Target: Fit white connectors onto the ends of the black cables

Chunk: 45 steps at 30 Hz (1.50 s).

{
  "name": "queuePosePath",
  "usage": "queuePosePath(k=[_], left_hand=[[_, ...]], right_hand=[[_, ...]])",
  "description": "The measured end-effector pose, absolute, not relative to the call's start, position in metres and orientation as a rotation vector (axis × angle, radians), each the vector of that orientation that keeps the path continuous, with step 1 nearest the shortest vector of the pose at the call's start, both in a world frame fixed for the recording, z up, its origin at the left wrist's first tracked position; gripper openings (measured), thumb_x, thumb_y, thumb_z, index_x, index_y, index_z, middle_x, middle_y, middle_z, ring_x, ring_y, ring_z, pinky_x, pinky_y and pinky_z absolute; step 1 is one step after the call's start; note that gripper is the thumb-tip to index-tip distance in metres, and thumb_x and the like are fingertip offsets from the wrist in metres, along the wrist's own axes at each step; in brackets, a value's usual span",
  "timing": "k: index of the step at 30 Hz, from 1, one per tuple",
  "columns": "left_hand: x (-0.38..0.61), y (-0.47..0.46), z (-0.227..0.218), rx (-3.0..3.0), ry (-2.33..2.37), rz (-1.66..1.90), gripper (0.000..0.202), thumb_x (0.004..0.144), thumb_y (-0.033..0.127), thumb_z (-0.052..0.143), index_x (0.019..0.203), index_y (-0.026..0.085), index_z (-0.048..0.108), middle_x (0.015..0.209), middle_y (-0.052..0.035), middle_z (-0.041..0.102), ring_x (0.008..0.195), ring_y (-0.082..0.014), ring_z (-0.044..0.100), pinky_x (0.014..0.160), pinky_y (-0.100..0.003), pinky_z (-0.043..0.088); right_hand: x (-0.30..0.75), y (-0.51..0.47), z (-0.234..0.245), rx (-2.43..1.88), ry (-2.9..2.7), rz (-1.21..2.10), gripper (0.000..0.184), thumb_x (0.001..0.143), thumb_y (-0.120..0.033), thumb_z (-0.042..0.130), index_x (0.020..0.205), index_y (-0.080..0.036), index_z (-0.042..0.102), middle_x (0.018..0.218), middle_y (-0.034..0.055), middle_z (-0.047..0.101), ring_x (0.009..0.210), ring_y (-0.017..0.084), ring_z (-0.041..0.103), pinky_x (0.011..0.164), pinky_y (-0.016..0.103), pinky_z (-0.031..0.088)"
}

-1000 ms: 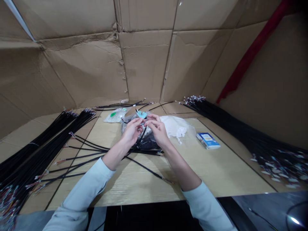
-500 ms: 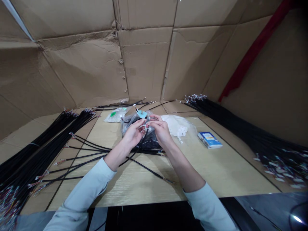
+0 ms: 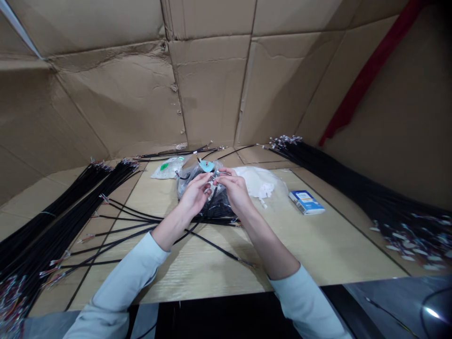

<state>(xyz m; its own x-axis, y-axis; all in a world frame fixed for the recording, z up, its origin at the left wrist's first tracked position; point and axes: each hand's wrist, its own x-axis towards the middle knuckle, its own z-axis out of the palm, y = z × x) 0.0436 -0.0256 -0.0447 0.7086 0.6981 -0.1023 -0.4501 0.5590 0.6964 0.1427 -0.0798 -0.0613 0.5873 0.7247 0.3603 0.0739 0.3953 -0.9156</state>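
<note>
Background slides slightly left and up in my head view since half a second ago; hand pose is nearly unchanged. On my feed, the left hand [image 3: 195, 195] and right hand [image 3: 236, 188] meet fingertip to fingertip at mid-table. Thumb and forefinger of each are together, clamped on the upper end of a black cable [image 3: 213, 194]; I cannot tell which wire each grips, detail too small. Cable location: end between the hands, body running down below them toward the table [image 3: 318, 245].

I note, behind and beneath the hands, a clear bag [image 3: 183, 187] with dark contents, a teal piece [image 3: 206, 165] at its top. To its left, a small bag with a green label [image 3: 173, 165]; to the right, a white bag [image 3: 252, 178], then a blue-and-white box [image 3: 306, 202] lying apart. Loose cables [image 3: 148, 220] fan out left of the left wrist. Cable bundles lie along both sides: left bundle [image 3: 83, 210], right bundle [image 3: 328, 172]. Cardboard wall [image 3: 212, 94] behind.
</note>
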Motion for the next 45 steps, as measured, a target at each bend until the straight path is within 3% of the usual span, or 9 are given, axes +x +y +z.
queuePosePath(k=[10,16,27,45], left_hand=[[0.0433,-0.0257,-0.0456,0.685,0.373,0.681,0.006,0.073,0.009,0.061,0.076,0.013,0.057,0.066,0.0010,0.058,0.056,-0.0053,0.053,0.049,-0.015,0.037],[0.0438,-0.0249,-0.0460,0.687,0.416,0.679,0.009,0.072,0.010,0.063,0.076,0.015,0.057,0.066,0.0024,0.058,0.054,-0.0051,0.052,0.048,-0.015,0.037],[0.0444,-0.0233,-0.0496,0.744,0.376,0.701,0.011,0.070,0.012,0.065,0.078,0.014,0.057,0.066,0.0016,0.057,0.055,-0.0053,0.051,0.050,-0.016,0.037],[0.0446,-0.0264,-0.0485,0.731,0.382,0.698,0.009,0.072,0.011,0.063,0.078,0.014,0.057,0.065,0.0015,0.058,0.054,-0.0052,0.052,0.049,-0.015,0.038]], right_hand=[[0.1441,-0.0793,-0.0621,-1.103,-0.875,0.488,0.010,0.060,-0.024,0.061,0.053,-0.018,0.064,0.086,0.0074,0.056,0.107,0.022,0.046,0.097,0.037,0.033],[0.1445,-0.0800,-0.0616,-1.126,-0.883,0.488,0.011,0.060,-0.024,0.061,0.054,-0.016,0.064,0.101,0.0076,0.053,0.096,0.019,0.052,0.096,0.037,0.035],[0.1443,-0.0808,-0.0602,-1.115,-0.850,0.495,0.010,0.059,-0.023,0.061,0.052,-0.016,0.064,0.095,0.0089,0.055,0.108,0.022,0.046,0.097,0.038,0.034],[0.1446,-0.0800,-0.0603,-1.130,-0.833,0.528,0.011,0.059,-0.023,0.061,0.051,-0.016,0.063,0.089,0.0080,0.055,0.103,0.022,0.047,0.095,0.038,0.034]])
